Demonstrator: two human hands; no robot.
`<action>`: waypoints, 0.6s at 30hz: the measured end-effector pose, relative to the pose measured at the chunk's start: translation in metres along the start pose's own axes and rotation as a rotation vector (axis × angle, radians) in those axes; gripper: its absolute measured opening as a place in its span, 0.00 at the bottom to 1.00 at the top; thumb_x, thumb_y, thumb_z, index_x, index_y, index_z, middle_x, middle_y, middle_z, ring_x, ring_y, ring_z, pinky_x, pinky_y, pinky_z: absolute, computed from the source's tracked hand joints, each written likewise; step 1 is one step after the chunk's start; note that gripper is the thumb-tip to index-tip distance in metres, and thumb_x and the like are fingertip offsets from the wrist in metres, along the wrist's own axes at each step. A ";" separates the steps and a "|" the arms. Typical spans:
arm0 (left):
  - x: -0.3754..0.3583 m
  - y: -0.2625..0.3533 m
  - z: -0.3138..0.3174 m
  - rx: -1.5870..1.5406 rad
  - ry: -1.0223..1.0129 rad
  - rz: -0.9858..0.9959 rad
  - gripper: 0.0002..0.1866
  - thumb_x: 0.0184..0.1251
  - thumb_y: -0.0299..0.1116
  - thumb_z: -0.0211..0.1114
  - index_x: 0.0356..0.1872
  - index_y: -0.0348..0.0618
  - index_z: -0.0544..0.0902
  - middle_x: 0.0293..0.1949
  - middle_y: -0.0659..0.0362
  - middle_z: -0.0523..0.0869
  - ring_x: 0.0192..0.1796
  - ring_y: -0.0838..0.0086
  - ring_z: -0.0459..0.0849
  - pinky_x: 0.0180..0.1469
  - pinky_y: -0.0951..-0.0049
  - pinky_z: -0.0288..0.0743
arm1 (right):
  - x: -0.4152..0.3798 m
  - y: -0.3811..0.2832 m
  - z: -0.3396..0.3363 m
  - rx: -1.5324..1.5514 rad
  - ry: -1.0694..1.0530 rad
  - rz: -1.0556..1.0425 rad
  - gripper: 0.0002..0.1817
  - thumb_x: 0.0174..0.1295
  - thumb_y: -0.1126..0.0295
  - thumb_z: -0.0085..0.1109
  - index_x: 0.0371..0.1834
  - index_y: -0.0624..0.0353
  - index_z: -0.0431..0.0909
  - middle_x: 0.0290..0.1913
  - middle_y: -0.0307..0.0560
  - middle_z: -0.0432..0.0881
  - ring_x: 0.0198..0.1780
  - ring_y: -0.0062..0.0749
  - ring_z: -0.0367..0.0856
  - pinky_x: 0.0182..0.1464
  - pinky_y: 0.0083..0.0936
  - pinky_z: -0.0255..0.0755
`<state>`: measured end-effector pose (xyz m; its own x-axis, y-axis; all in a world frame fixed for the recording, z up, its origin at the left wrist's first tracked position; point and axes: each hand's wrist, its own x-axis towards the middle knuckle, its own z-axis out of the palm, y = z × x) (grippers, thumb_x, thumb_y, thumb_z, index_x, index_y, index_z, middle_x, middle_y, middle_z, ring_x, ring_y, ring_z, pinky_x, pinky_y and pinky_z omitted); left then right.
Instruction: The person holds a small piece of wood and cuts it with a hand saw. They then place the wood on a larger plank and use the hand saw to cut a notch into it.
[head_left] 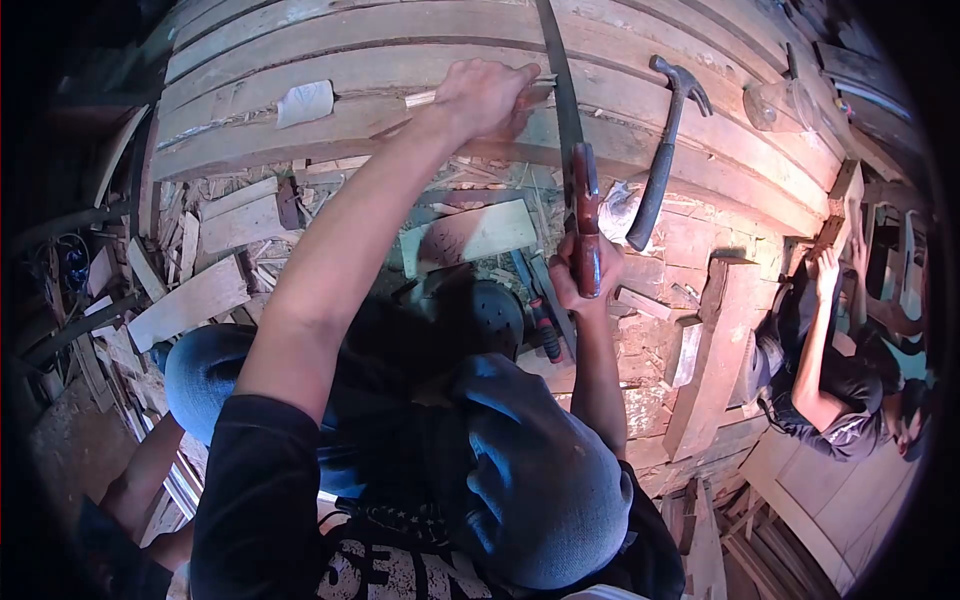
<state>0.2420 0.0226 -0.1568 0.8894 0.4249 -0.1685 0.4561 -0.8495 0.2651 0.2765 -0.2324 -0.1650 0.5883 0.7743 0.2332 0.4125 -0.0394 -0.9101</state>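
Observation:
My right hand (pixel 590 268) is wrapped around the reddish-brown handle of a handsaw (pixel 567 100), its dark blade reaching away from me across the plank bench. Just left of the blade, my left hand (pixel 487 97) is closed over a thin wooden strip (pixel 421 99) on the bench. One end of the strip sticks out past my fingers and overlaps the blade in this view; its middle is hidden under the hand. To the right of the saw lies a claw hammer (pixel 664 160) with a black grip, its head on the planks.
A crumpled paper piece (pixel 305 103) sits on the bench (pixel 230 125) at left. Wood offcuts (pixel 468 238) and a red-and-black-handled tool (pixel 545 330) litter the area below. A thick beam (pixel 710 360) stands at right. Another person (pixel 835 370) is at far right; someone's arm (pixel 145 480) shows lower left.

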 end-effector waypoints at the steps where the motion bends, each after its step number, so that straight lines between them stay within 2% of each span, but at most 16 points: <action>1: 0.001 -0.001 -0.001 -0.030 -0.018 0.000 0.25 0.58 0.42 0.63 0.57 0.49 0.74 0.35 0.52 0.87 0.40 0.55 0.85 0.44 0.54 0.78 | -0.003 0.001 -0.003 -0.004 0.002 0.004 0.08 0.33 0.75 0.57 0.15 0.56 0.66 0.12 0.37 0.66 0.12 0.27 0.65 0.20 0.21 0.62; 3: 0.002 -0.005 0.002 -0.059 -0.038 0.002 0.24 0.59 0.42 0.63 0.56 0.49 0.74 0.35 0.52 0.87 0.40 0.55 0.85 0.44 0.54 0.78 | -0.014 0.005 -0.009 0.082 -0.058 0.184 0.08 0.38 0.76 0.57 0.18 0.57 0.67 0.18 0.36 0.70 0.19 0.21 0.67 0.24 0.19 0.63; 4: 0.003 -0.004 0.004 -0.037 -0.015 0.017 0.23 0.60 0.42 0.62 0.56 0.49 0.74 0.35 0.51 0.86 0.40 0.55 0.85 0.45 0.54 0.78 | -0.026 0.003 -0.012 0.076 -0.051 0.188 0.08 0.38 0.76 0.57 0.18 0.57 0.67 0.18 0.36 0.70 0.19 0.21 0.67 0.24 0.19 0.63; 6: 0.008 -0.004 -0.005 -0.007 0.031 0.027 0.22 0.62 0.42 0.61 0.56 0.50 0.74 0.35 0.50 0.86 0.40 0.54 0.85 0.45 0.54 0.77 | -0.045 -0.002 -0.016 0.074 -0.085 0.061 0.08 0.37 0.77 0.58 0.18 0.57 0.67 0.18 0.37 0.70 0.19 0.20 0.67 0.24 0.17 0.62; 7: 0.004 0.001 -0.007 0.014 -0.053 0.034 0.21 0.62 0.41 0.61 0.57 0.49 0.74 0.35 0.50 0.86 0.41 0.54 0.85 0.45 0.54 0.77 | -0.053 -0.003 -0.011 0.129 0.014 0.064 0.09 0.35 0.76 0.57 0.15 0.55 0.65 0.13 0.36 0.66 0.15 0.20 0.64 0.20 0.18 0.60; 8: 0.004 0.002 -0.009 0.039 -0.134 0.038 0.21 0.63 0.40 0.61 0.57 0.49 0.74 0.36 0.49 0.86 0.41 0.53 0.84 0.45 0.54 0.77 | -0.050 -0.005 -0.011 0.132 0.013 0.056 0.09 0.35 0.76 0.57 0.15 0.55 0.65 0.13 0.36 0.66 0.15 0.20 0.64 0.20 0.18 0.60; 10: 0.006 0.000 -0.011 0.034 -0.114 0.045 0.22 0.62 0.40 0.61 0.58 0.50 0.73 0.35 0.49 0.86 0.41 0.54 0.84 0.45 0.54 0.77 | -0.051 -0.012 -0.012 0.182 0.024 0.191 0.09 0.36 0.76 0.58 0.17 0.55 0.66 0.14 0.37 0.67 0.16 0.19 0.66 0.21 0.18 0.61; 11: 0.005 -0.001 -0.006 0.014 -0.095 0.046 0.23 0.62 0.40 0.61 0.58 0.50 0.72 0.35 0.49 0.86 0.41 0.54 0.84 0.44 0.54 0.77 | -0.043 -0.010 -0.014 0.087 -0.026 0.094 0.09 0.37 0.77 0.58 0.19 0.56 0.67 0.14 0.36 0.68 0.16 0.19 0.66 0.21 0.17 0.62; 12: 0.003 -0.002 -0.001 -0.003 -0.109 0.041 0.23 0.62 0.40 0.61 0.58 0.50 0.72 0.35 0.49 0.86 0.41 0.54 0.84 0.44 0.54 0.77 | -0.052 -0.013 -0.014 0.081 -0.037 0.112 0.09 0.37 0.77 0.58 0.19 0.56 0.67 0.14 0.36 0.68 0.16 0.19 0.66 0.21 0.17 0.62; 14: 0.009 -0.008 -0.001 -0.007 -0.061 0.068 0.21 0.62 0.39 0.61 0.55 0.48 0.73 0.34 0.50 0.85 0.41 0.55 0.85 0.43 0.54 0.77 | -0.060 -0.018 -0.008 0.163 0.008 0.314 0.08 0.38 0.77 0.59 0.20 0.56 0.68 0.16 0.36 0.69 0.18 0.19 0.68 0.23 0.17 0.64; 15: 0.008 -0.009 -0.003 -0.044 -0.013 0.106 0.17 0.60 0.35 0.61 0.50 0.47 0.73 0.33 0.50 0.85 0.40 0.54 0.84 0.41 0.54 0.77 | -0.073 -0.020 -0.014 0.171 0.001 0.222 0.08 0.40 0.76 0.60 0.20 0.57 0.69 0.18 0.36 0.71 0.20 0.19 0.69 0.24 0.18 0.66; 16: 0.011 -0.009 -0.006 -0.041 0.003 0.104 0.17 0.60 0.35 0.61 0.50 0.47 0.73 0.33 0.50 0.85 0.40 0.54 0.84 0.41 0.54 0.77 | -0.081 -0.017 -0.021 0.169 -0.002 0.206 0.08 0.40 0.76 0.60 0.20 0.57 0.69 0.18 0.36 0.71 0.20 0.19 0.69 0.24 0.18 0.66; 18: 0.006 -0.006 0.001 0.062 0.003 0.140 0.15 0.57 0.31 0.60 0.47 0.45 0.73 0.33 0.49 0.85 0.39 0.51 0.84 0.40 0.53 0.76 | -0.102 -0.016 -0.030 0.271 0.001 0.298 0.09 0.42 0.77 0.61 0.21 0.58 0.69 0.19 0.36 0.71 0.22 0.17 0.69 0.25 0.17 0.65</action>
<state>0.2441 0.0302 -0.1600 0.9443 0.3016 -0.1315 0.3249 -0.9181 0.2271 0.2306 -0.3297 -0.1639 0.6550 0.7537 -0.0547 0.0253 -0.0942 -0.9952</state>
